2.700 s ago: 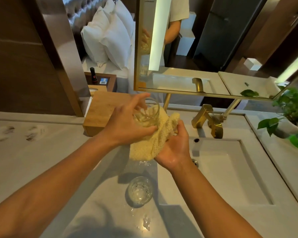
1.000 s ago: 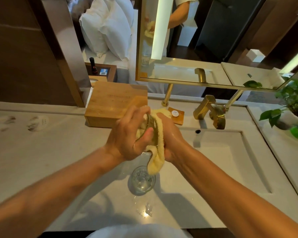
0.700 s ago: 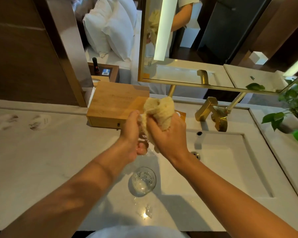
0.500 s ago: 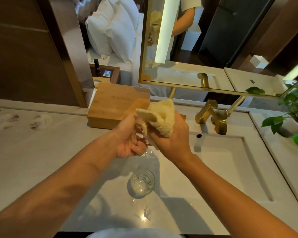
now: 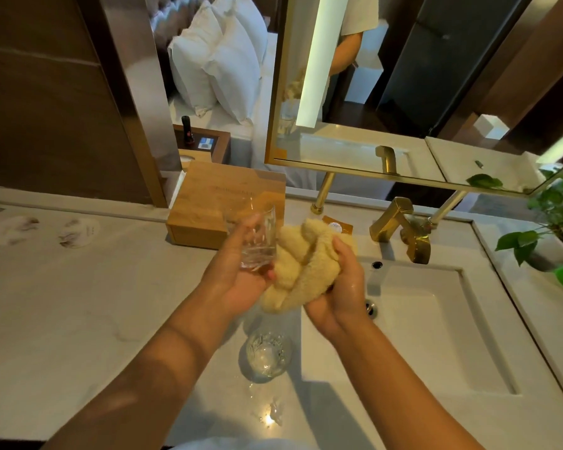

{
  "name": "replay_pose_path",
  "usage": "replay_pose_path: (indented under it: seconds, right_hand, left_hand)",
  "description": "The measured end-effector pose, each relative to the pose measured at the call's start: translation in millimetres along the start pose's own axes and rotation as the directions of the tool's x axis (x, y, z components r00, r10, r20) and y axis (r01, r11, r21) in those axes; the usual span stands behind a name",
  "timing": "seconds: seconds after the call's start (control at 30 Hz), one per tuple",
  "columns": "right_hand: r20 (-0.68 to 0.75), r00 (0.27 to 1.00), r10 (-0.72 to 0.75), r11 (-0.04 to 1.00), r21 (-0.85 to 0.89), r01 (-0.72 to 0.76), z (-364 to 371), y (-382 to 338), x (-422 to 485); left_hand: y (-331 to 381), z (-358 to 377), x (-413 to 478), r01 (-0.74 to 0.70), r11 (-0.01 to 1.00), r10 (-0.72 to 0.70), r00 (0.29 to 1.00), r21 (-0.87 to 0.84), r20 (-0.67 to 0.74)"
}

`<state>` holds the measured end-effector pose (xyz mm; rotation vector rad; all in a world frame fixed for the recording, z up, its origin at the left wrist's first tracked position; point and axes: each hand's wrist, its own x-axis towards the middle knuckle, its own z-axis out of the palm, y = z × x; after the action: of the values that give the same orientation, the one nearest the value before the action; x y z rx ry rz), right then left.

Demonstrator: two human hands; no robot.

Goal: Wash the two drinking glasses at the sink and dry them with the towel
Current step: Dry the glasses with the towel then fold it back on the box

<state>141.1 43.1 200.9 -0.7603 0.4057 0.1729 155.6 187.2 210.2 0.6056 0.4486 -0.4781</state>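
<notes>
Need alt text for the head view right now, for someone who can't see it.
A person's left hand holds a clear glass beside a bunched yellow towel gripped in the right hand. A second glass stands upright on the wet countertop, left of the sink.

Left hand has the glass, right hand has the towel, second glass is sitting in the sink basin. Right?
Not quite. The head view shows the second glass on the counter left of the basin, not in it. The left hand does hold the glass, the right hand the towel.
</notes>
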Motion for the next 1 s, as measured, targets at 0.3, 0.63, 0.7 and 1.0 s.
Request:
replay_pose_path:
  seconds: [0.3, 0.63, 0.7, 1.0]
  right_hand:
    - [0.431, 0.901, 0.040, 0.980, -0.194, 0.049, 7.2, -65.3, 6.7]
    - [0.299, 0.892, -0.339, 0.400, -0.812, 0.424, 38.8, -1.9, 7.1]
    - [0.455, 0.842, -0.290, 0.284, -0.799, 0.530, 33.5, -4.7, 4.8]
    - [0.850, 0.486, -0.205, 0.056, -0.485, 0.872, 17.9, -17.0, 6.0]
  left_hand:
    - [32.5, 7.4, -20.4, -0.214, 0.346, 0.190, 0.970, 0.913, 0.155]
    - [3.8, -4.5, -13.4, -0.270, -0.249, 0.428, 0.831, 0.930, 0.356]
    - [7.9, -6.4, -16.0, -0.276, -0.139, 0.324, 0.895, 0.951, 0.307]
    - [16.7, -36.2, 2.0, 0.337, 0.732, -0.645, 0.624, 0.592, 0.442]
